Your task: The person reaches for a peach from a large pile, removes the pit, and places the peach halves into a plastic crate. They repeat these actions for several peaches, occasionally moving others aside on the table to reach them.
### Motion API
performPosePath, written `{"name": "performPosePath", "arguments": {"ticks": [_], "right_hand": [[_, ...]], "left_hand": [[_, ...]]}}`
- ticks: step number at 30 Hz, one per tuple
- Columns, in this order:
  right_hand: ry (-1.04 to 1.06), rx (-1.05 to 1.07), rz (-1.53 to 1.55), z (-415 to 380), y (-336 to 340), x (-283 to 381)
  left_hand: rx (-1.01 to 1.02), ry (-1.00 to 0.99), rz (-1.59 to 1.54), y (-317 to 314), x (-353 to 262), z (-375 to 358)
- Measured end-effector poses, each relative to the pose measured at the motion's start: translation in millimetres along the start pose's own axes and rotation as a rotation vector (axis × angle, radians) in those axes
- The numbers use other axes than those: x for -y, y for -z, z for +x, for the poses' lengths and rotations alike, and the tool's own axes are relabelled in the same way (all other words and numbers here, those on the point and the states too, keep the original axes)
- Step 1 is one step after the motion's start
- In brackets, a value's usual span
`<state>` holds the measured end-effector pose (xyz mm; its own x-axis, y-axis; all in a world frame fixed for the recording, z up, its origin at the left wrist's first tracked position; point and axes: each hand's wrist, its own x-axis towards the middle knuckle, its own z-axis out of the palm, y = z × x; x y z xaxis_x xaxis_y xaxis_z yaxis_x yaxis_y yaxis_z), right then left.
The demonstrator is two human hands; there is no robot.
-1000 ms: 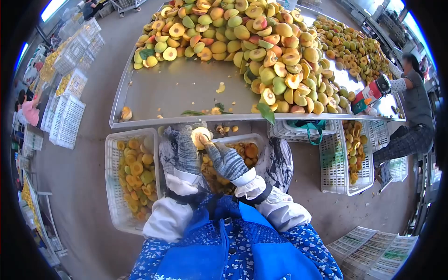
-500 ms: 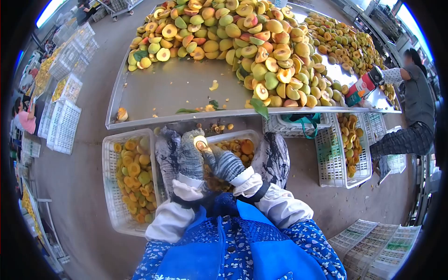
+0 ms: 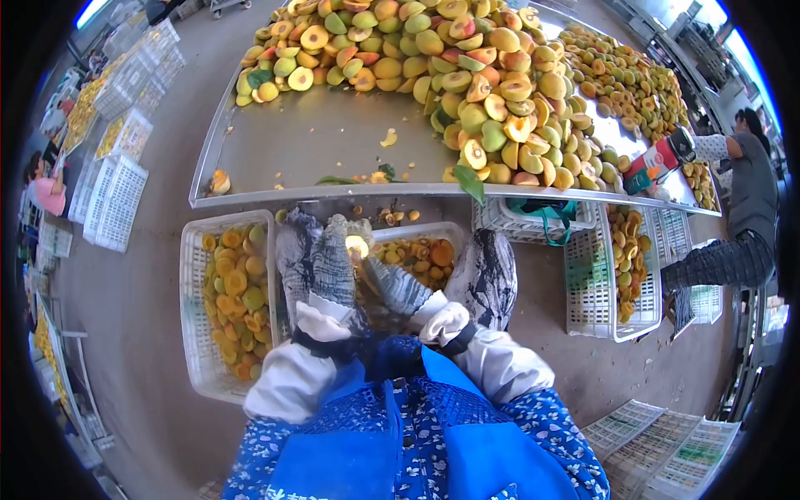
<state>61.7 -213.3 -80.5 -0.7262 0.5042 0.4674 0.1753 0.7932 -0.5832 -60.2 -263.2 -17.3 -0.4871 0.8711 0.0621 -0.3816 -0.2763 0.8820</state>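
My left hand (image 3: pixel 335 260), in a grey knit glove, is closed around a halved yellow peach (image 3: pixel 357 246) with its cut face turned up. My right hand (image 3: pixel 395 283), in a matching glove, reaches in from the right, its fingertips at the peach's lower edge. Those fingers are bent together and blurred; whatever they grip is hidden. Both hands are between my knees, above a white crate (image 3: pixel 446 229) of peach halves. Just beyond is a metal table (image 3: pixel 283 154) with a large heap of peach halves (image 3: pixel 467 92).
Left of my legs stands a white crate (image 3: pixel 193 312) full of peach halves. More crates (image 3: pixel 587 287) are under the table at right, where a co-worker (image 3: pixel 750 183) leans in with a gloved arm. Stacked crates (image 3: pixel 667 446) lie at lower right. A green leaf (image 3: pixel 468 182) overhangs the table edge.
The view has shifted slightly. The peach half stays in my left hand, its cut face now brighter. My right hand has turned a little, its fingers lower against the fruit.
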Motion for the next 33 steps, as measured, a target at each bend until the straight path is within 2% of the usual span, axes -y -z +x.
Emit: {"name": "performPosePath", "arguments": {"ticks": [1, 2, 3, 4, 5, 6, 7, 9, 10, 13, 15, 16, 17, 18, 19, 20, 21, 22, 23, 24, 26, 27, 28, 29, 30, 31, 33], "right_hand": [[0.299, -0.091, -0.299, -0.9, -2.8, -4.6], [0.313, 0.152, -0.274, 2.6, 13.0, -5.7], [0.341, 0.212, -0.155, 8.5, 31.4, -3.7], [0.368, 0.272, -0.039, 13.2, 46.9, -5.5], [0.296, 0.456, 0.076, 13.9, 56.2, -13.2], [0.295, 0.457, 0.072, 10.4, 51.6, -15.9], [0.207, 0.431, 0.197, 4.2, 40.2, -20.8], [0.030, 0.365, 0.440, 6.5, 26.3, -10.3], [-0.487, 0.252, 1.083, 6.4, 22.7, 14.1], [-0.408, 0.149, 0.934, 1.4, 9.9, 20.9], [-0.272, 0.761, 2.516, 8.2, 14.0, 21.8], [-0.727, 0.057, 2.286, -0.6, 17.8, 50.8], [-0.746, 0.071, 2.046, 0.6, 19.4, 58.3], [-0.755, 0.078, 1.807, 2.2, 20.5, 60.3], [-1.091, 0.136, 1.641, 3.7, 23.9, 55.0], [-0.785, 0.206, 1.196, -23.5, -27.1, 6.8], [-0.538, 0.170, 0.447, -35.8, -38.7, -2.9], [-0.335, -0.120, 0.771, -53.7, -37.0, -2.7], [-0.386, 0.335, 0.296, -97.2, -112.2, -57.3], [-0.658, 0.453, 0.586, -73.3, -56.6, -23.6], [-0.950, 0.159, 1.177, -64.8, -50.6, -9.7], [-0.927, 0.242, 1.039, -73.3, -77.1, -23.2], [-0.897, 0.320, 0.898, -78.6, -98.0, -43.1], [-0.815, 0.328, 0.572, -55.8, -48.6, -21.0], [-0.923, 0.471, 0.594, -34.0, -10.8, -7.6], [-0.908, 0.415, 0.578, -35.2, -9.8, -12.7], [-0.876, 0.275, 0.636, -50.3, -19.7, -22.5]], "left_hand": [[0.096, -0.185, 0.435, 12.2, -6.1, -7.3], [0.197, -0.368, 0.867, 2.7, -34.6, -12.9], [0.082, -0.277, 1.518, -35.8, -76.0, 5.4], [0.087, -0.282, 1.515, -32.0, -72.3, 9.8], [0.294, -0.106, 1.660, -21.5, -64.4, 14.8], [0.504, 0.082, 1.788, -12.0, -57.9, 17.7], [0.502, 0.079, 1.785, -4.7, -54.1, 17.2], [0.449, 0.063, 1.271, 5.1, -50.4, 14.6], [0.450, 0.058, 1.269, 4.2, -49.5, 12.5], [0.332, 0.102, 0.627, -7.3, -43.9, -4.5], [0.230, 0.121, 0.203, -14.4, -41.8, -15.0], [0.177, 0.119, -0.005, -14.5, -43.0, -16.1], [0.171, 0.106, 0.000, -4.7, -42.9, -12.3], [0.036, 0.005, 0.586, 18.3, -39.7, -4.9], [-0.103, -0.101, 1.166, 48.4, -35.0, 7.7], [-0.246, -0.219, 1.734, 79.2, -29.1, 25.1], [-0.176, -0.219, 1.814, 151.6, -26.8, 35.4], [-0.107, -0.230, 1.887, 201.0, -22.5, 50.5], [-0.256, -0.333, 1.924, 163.0, -48.0, 55.9], [-0.408, -0.422, 1.958, 119.0, -81.8, 50.5], [-0.004, -0.631, 1.745, 65.8, -85.6, 79.5], [-0.194, -0.804, 1.461, 18.3, -66.9, 92.5], [0.003, -0.817, 1.430, -9.7, -52.3, 114.9], [0.202, -0.827, 1.394, -36.0, -38.2, 136.9], [0.279, -0.687, 1.282, -72.7, -23.5, 148.7], [0.432, -0.672, 1.302, -101.2, -2.5, 168.9], [0.501, -0.490, 1.385, -152.3, 48.2, 197.4]]}}
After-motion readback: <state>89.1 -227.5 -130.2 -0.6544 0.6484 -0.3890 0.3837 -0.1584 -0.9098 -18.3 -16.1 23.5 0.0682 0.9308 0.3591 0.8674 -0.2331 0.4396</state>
